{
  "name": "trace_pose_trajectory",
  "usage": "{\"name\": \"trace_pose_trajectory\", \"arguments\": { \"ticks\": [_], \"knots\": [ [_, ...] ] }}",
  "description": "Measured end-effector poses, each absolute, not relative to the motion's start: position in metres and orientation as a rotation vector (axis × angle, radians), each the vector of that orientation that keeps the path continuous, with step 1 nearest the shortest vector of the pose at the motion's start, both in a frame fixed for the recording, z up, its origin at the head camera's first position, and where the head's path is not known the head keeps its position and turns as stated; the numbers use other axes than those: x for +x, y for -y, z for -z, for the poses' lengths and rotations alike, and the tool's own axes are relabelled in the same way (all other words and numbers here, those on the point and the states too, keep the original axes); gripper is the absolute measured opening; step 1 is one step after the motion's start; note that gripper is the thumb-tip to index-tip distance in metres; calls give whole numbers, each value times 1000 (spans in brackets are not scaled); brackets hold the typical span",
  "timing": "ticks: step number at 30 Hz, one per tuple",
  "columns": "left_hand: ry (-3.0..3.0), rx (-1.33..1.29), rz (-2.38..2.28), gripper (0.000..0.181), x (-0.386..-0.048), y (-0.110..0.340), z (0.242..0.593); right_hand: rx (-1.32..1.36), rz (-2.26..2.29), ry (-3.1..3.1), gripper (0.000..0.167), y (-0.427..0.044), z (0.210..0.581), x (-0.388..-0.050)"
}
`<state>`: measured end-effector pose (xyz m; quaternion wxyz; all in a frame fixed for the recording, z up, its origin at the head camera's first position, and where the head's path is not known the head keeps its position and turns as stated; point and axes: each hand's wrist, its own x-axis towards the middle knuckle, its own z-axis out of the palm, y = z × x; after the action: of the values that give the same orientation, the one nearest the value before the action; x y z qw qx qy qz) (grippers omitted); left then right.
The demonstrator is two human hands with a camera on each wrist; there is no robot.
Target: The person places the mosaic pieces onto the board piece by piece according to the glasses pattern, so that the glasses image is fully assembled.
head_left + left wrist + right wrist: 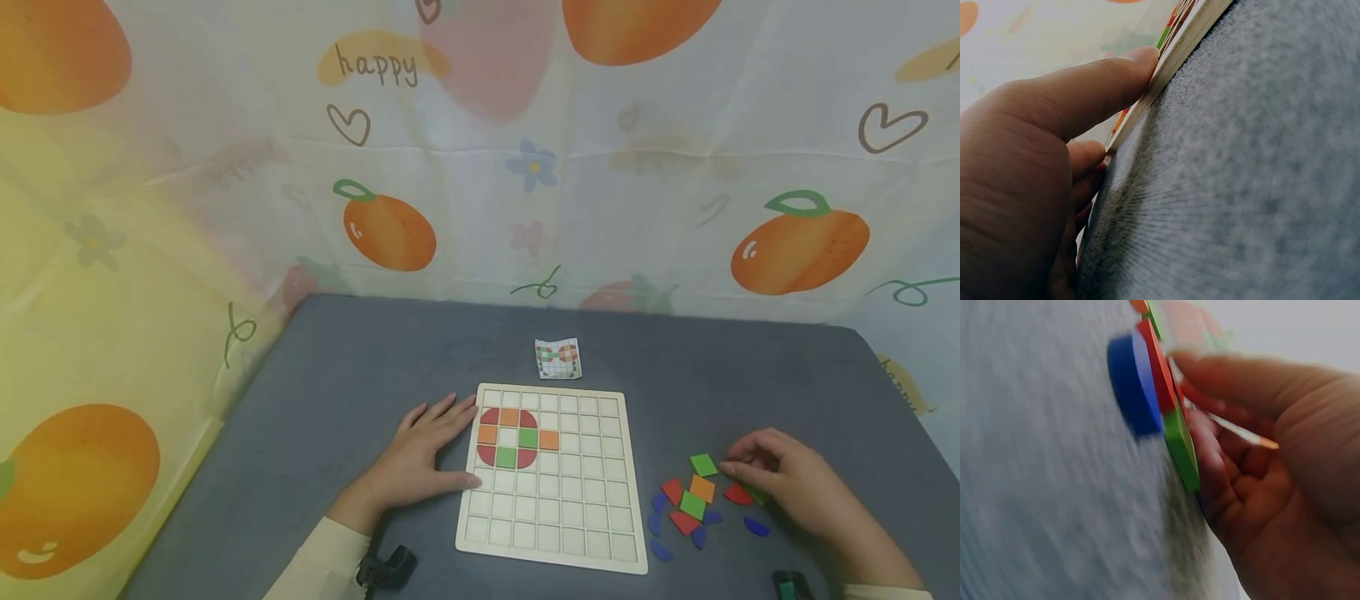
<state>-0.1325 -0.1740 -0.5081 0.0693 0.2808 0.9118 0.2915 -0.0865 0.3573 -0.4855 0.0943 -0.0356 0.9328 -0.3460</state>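
A pale square grid board (pixel 545 517) lies on the table, with red, orange and green pieces set in its upper left cells. My left hand (pixel 423 467) rests at the board's left edge, fingers spread and thumb on the rim; the left wrist view shows the thumb (pixel 1107 84) touching that edge. My right hand (pixel 787 475) is over the loose pieces, fingers loosely bent. Its fingertips are beside a green square (pixel 703 465). No piece shows clearly between them. In the blurred right wrist view, blue (pixel 1132 387), red (pixel 1159 369) and green (pixel 1182 450) pieces lie near the fingers.
Right of the board lie an orange square (pixel 702 488), another green square (pixel 693 506), red pieces (pixel 684 523) and several blue pieces (pixel 662 551). A small printed pattern card (pixel 558 359) lies behind the board. A fruit-print curtain (pixel 465 208) hangs behind the grey table (pixel 375 350).
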Motion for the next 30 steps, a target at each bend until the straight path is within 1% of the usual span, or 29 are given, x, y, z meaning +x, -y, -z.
{"name": "trace_pose_trajectory", "arguments": {
  "ticks": [4, 7, 15, 18, 20, 25, 27, 30],
  "knots": [
    [-2744, 844, -873, 103, -132, 174, 509, -68, 1036, -2706, 26, -364, 483, -86],
    [-2749, 847, -870, 103, -132, 174, 509, -43, 993, -2696, 27, -366, 481, -88],
    [-2749, 847, -882, 100, -132, 174, 506, -18, 956, -2755, 17, -360, 480, -89],
    [-2751, 848, -882, 100, -131, 174, 505, 10, 970, -2754, 15, -358, 480, -87],
    [-2752, 850, -881, 100, -131, 174, 505, 20, 983, -2757, 18, -357, 480, -88],
    [-2748, 850, -885, 100, -131, 174, 506, -1, 1003, -2787, 35, -355, 483, -88],
    [-2748, 849, -882, 101, -132, 174, 506, -8, 1018, -2801, 36, -352, 483, -87],
    [-2749, 849, -878, 101, -132, 174, 507, -4, 1087, -2816, 31, -345, 482, -85]
  ]
}}
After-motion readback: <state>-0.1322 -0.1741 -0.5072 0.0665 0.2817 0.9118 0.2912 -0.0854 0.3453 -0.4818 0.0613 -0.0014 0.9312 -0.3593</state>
